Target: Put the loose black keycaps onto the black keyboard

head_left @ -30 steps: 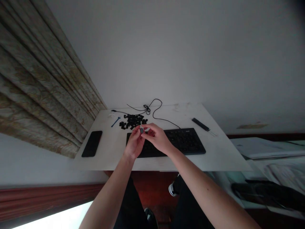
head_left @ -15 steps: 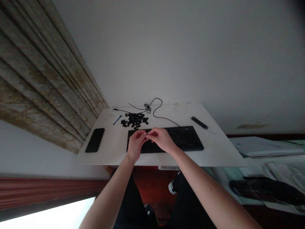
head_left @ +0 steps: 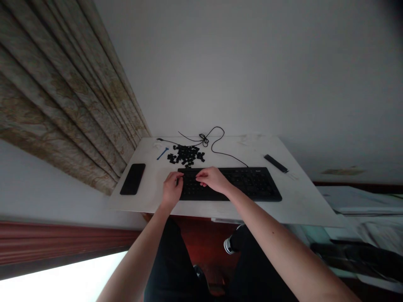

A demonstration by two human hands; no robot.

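A black keyboard (head_left: 262, 184) lies along the front of the white table, with a good part of its left side bare of keycaps. My left hand (head_left: 171, 189) is closed at its left end, fingers curled over the edge. Above the keyboard's left half, my right hand (head_left: 212, 179) is pinched, thumb against forefinger. Anything between those fingertips is too small and dark to make out. Just behind the keyboard lies a heap of loose black keycaps (head_left: 186, 155), and left of it a thin blue tool (head_left: 163, 153).
A black phone (head_left: 132, 179) lies at the table's left. The keyboard's cable (head_left: 231, 155) loops toward the wall with a tied bundle. A dark slim strip-like object (head_left: 276, 163) lies at the right. A patterned curtain (head_left: 72, 84) hangs at the left.
My hands were together at the fingertips over the keyboard; now they are apart. The left hand has moved to the keyboard's left end. The whole view has shifted slightly.
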